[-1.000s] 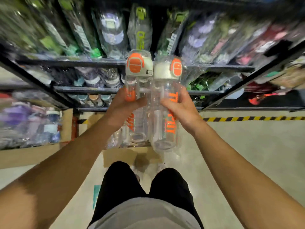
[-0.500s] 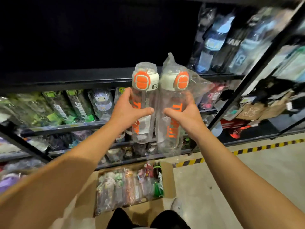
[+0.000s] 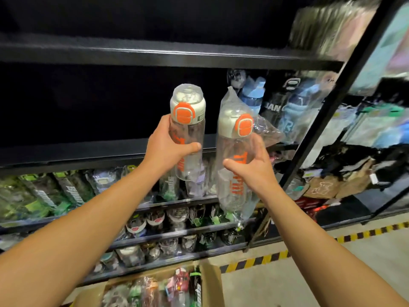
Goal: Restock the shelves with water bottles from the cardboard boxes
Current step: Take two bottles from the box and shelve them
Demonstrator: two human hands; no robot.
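From the head view, both hands are raised toward the dark shelf. The left hand wraps a clear orange-capped bottle at mid-body, upright, likely so it stands straight once set down. The right hand clasps a second bottle, bagged in plastic and slightly tilted. A cardboard box with more bottles sits below, within easy reach.

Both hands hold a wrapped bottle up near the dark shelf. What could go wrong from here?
The right hand holds the right bottle through loose plastic wrap, so it might slip. The left bottle, gripped by the left hand, could knock the shelf edge. The dark shelf hides where the bottles will stand.
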